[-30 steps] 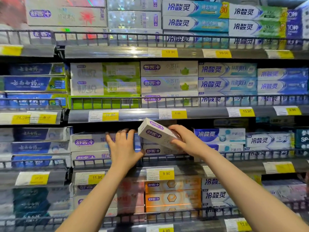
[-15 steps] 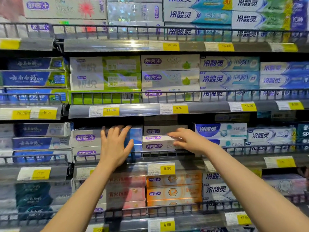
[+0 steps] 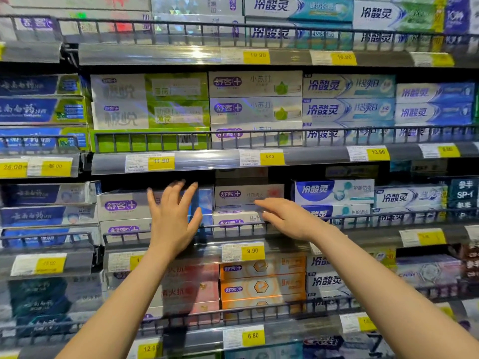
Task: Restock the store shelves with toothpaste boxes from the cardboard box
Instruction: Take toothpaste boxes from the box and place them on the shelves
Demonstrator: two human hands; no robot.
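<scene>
Crowded shelves ahead, left hand spread, right hand flat-fingered by the white toothpaste box, holding nothing, and a careless nudge could topple that stack.

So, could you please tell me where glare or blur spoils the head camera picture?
Head view: ceiling light glares off the clear price strip on the upper shelf; the left hand has smeared fingers; boxes at the far left edge look soft; the shelf rails bow from the wide lens.
</scene>
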